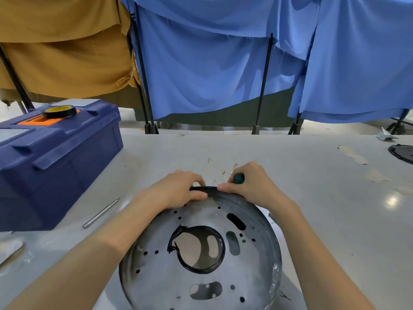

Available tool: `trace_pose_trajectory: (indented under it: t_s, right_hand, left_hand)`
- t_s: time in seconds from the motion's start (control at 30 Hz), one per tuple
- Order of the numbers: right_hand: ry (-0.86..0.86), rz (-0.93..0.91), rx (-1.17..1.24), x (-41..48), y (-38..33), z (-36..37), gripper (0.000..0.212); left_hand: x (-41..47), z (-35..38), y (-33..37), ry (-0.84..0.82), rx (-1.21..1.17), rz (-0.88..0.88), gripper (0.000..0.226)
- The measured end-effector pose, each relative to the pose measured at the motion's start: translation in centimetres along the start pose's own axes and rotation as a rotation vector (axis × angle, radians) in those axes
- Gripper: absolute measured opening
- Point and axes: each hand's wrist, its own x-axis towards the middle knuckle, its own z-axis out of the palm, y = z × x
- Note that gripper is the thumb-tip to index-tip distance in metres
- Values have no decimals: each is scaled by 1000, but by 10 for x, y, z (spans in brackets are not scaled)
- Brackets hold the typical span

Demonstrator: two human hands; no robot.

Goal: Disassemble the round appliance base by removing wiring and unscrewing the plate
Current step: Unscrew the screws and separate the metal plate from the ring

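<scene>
Far left: blue toolbox on the table, tape roll on its lid. Just right of it a loose metal bit lies flat, nobody touching it

Left hand: fingers curled over the far rim of the round base, thumb on the inner face, so it's clamped on the rim. The base sits at the near edge of the table under both arms, open side up, with its centre hole and screw holes showing. Can't tell if it's flat or tipped

Just beyond the rim, thin wires lie loose on the table, apart from the base. None visible inside it, so the wiring step looks done

Right hand: wrapped round a screwdriver, teal handle end poking out of the fist, thumb on the rim beside the left fingers. Shaft and tip are hidden behind the rim, so can't tell if it's seated in a screw

Far right: black disc at the table edge, well apart

Read: plate stage, working a fastener at the far rim. Next move needs the left hand bracing the base against torque and the tip square in the head before turning. A slip would head toward the left fingers, which are close
</scene>
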Motion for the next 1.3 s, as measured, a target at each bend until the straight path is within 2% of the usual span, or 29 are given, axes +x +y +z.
trace_pose_trajectory:
  t_s: [0.1, 0.17, 0.27, 0.33, 0.43, 0.5, 0.6, 0.63, 0.73, 0.83, 0.9, 1.0, 1.1, 1.3]
  right_hand:
    - [-50, 68, 3, -4, -2, -16, 39]
    - [-214, 148, -59, -10, -2, -33, 40]
    - [-474, 245, -80, -16, 1, -47, 34]
    - [-491, 247, -43, -17, 4, -44, 32]
    - [-370, 167, -33, -11, 4, -32, 29]
    - [-260, 104, -34, -8, 5, -24, 33]
    - [-110, 66, 1, -6, 2, -17, 42]
    - [-9, 74, 58, -5, -1, -18, 41]
    - [439, 31, 302, -5, -13, -27, 42]
    - [729, 12, 794, -7, -24, -37, 43]
    - [759, 38, 1124, -9, -29, -40, 45]
    - [636, 59, 1469, -7, -33, -36, 45]
    - [566, 111, 1481, -4, -35, -20, 47]
    - [575, 164, 1372, -1, -30, -4, 44]
  left_hand:
    - [1, 11, 6, 85, 52, 55, 28]
    - [1, 11, 5, 93, 106, 18, 29]
    - [0, 3, 4, 31, 182, -88, 28]
    - [-1, -2, 4, -33, 250, -151, 33]
    - [-1, -3, 8, -51, 282, -133, 41]
    - [1, 2, 13, -20, 115, 1, 49]
    - [2, 12, 20, 47, -28, 132, 38]
    - [3, 14, 20, 77, -15, 119, 34]
    - [2, 15, 21, 124, 61, 50, 32]
    - [5, 12, 23, 128, 163, 0, 35]
    - [6, 9, 24, 110, 184, -24, 39]
    - [7, 10, 25, 92, 59, 27, 44]
    - [6, 18, 24, 48, -89, 143, 31]
    - [6, 22, 21, 83, -108, 158, 10]
